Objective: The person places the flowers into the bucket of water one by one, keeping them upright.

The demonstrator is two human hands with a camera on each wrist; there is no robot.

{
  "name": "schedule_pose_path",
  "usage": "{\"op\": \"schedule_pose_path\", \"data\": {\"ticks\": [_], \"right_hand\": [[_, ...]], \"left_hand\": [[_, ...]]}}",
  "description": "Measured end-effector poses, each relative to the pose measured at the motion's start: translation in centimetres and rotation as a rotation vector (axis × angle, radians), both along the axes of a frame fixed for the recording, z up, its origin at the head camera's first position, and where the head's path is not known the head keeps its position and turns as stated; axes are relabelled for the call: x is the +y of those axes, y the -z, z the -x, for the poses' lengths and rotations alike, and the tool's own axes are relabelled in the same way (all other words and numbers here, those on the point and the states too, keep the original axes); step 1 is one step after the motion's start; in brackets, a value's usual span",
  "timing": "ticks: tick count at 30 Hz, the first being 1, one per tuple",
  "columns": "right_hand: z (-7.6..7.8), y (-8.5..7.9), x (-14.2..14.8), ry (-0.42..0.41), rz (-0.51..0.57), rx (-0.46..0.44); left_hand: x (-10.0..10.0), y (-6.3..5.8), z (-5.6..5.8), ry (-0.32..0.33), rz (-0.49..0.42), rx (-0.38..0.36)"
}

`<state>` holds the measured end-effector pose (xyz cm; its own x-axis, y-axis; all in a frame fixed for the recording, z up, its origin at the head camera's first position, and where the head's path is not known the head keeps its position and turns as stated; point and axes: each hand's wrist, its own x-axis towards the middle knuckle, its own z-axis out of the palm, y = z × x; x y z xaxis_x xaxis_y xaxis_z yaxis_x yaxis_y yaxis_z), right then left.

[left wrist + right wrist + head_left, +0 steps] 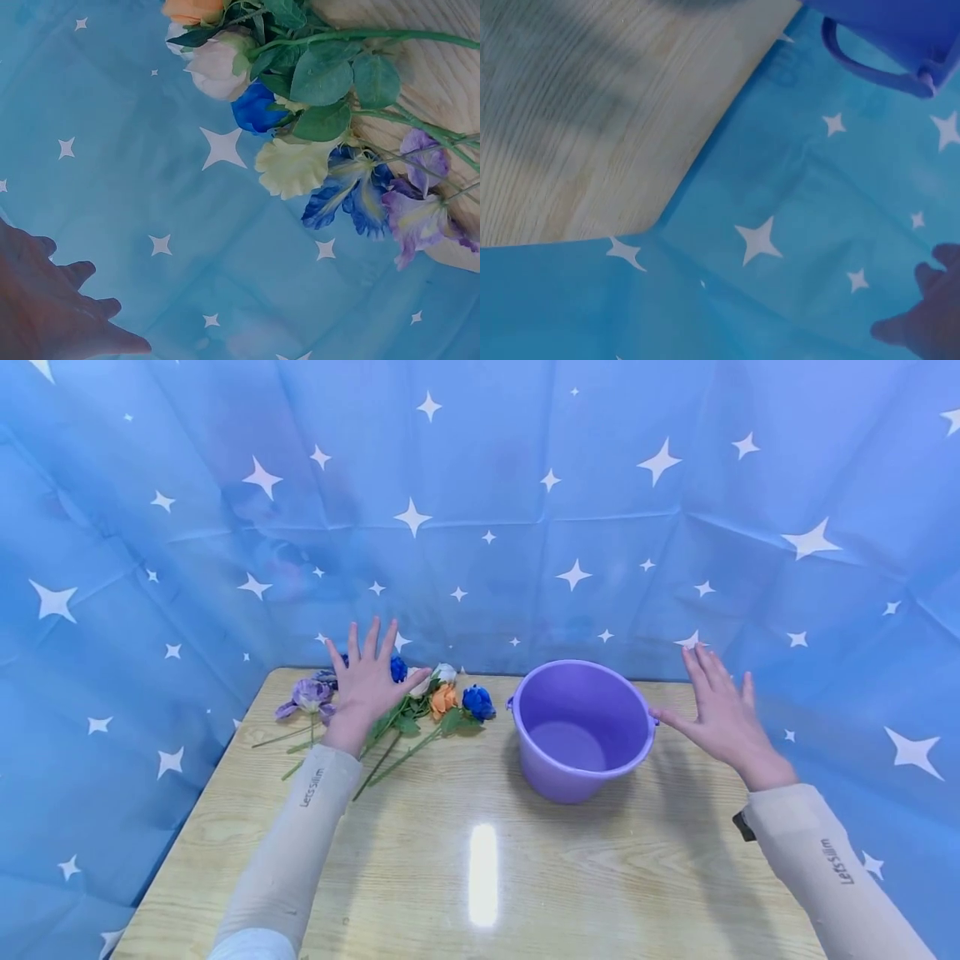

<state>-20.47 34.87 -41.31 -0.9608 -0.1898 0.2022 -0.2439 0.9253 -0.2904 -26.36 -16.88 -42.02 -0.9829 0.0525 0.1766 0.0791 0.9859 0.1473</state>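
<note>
Purple bucket [577, 735] stands upright on the bench [637, 885], R of ctr, nr far edge, mouth up, inside bottom visible. Its handle [874, 73] loops out at the side in R wrist cam.

Flowers [407, 725] lie L of bucket, a bit apart from it, heads twd far edge, stems [406, 757] mostly running twd me. Purple flower [310, 693] at L end, orange rose [443, 701] and blue rose [478, 702] at R end, white rose [444, 673] just behind the orange. L wrist cam also gives a pale yellow bloom [295, 166] and a blue-petalled one [352, 191].

My L hand [367, 681] is up in the air, fingers spread, grasping nothing; blocks part of the flowers in head cam, but L wrist cam has it well apart from them.

My R hand [720, 718] is also raised and released, R of bucket, fingers straight, thumb out twd it. Thumb tip overlaps bucket's edge in head cam; R wrist cam has a gap, so no contact.

Both arms in light sleeves [817, 860] w/ lettering. Bright reflection strip [483, 875] on bench, ctr front. Blue cloth [480, 460] w/ white stars behind + both sides.
</note>
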Motion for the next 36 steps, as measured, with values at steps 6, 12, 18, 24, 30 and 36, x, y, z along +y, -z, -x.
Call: {"op": "schedule_pose_path", "data": {"ticks": [6, 12, 18, 24, 30, 36], "right_hand": [[-0.3, 0.6, -0.6, -0.037, 0.013, -0.001], [-0.7, 1.2, -1.1, -0.072, 0.038, -0.022], [-1.1, 1.8, -1.5, -0.107, 0.071, -0.045], [-1.5, 2.5, -1.8, -0.133, 0.092, -0.053], [-1.9, 3.3, -2.0, -0.165, 0.120, -0.049], [-2.1, 3.7, -2.2, -0.179, 0.156, -0.074]], "left_hand": [[0.0, 0.5, -0.6, 0.001, -0.030, 0.000], [-0.1, 0.9, -1.0, -0.001, -0.047, -0.013], [-0.2, 1.7, -1.3, 0.001, -0.039, -0.014], [-0.1, 2.4, -1.6, 0.002, -0.046, -0.021], [0.0, 2.9, -1.8, -0.003, -0.071, -0.042], [-0.1, 3.1, -2.1, -0.003, -0.079, -0.037]]}}
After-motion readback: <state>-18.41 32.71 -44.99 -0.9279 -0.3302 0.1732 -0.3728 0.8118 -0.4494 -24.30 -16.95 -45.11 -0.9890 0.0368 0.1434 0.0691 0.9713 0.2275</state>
